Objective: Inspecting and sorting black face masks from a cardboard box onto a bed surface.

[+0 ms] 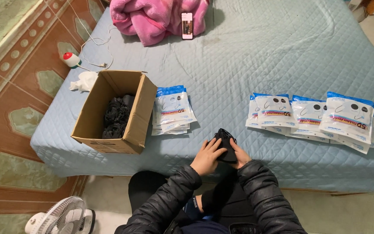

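Note:
Both my hands hold a small stack of black face masks (226,143) at the near edge of the bed. My left hand (206,157) grips the stack from the left, fingers laid over the top. From the right, my right hand (240,157) closes around it, partly hidden under the masks. An open cardboard box (136,118) to the left holds more black masks (117,116). A pile of empty blue-and-white pouches (173,109) lies beside the box. A row of filled pouches (313,116) is spread out to the right.
The bed has a pale blue quilted cover (256,56). A pink blanket (159,17) with a phone (187,25) on it lies at the far side. White tissue (83,81), a red-topped white device (71,59) and a cable sit near the box. A white fan (63,216) stands on the floor.

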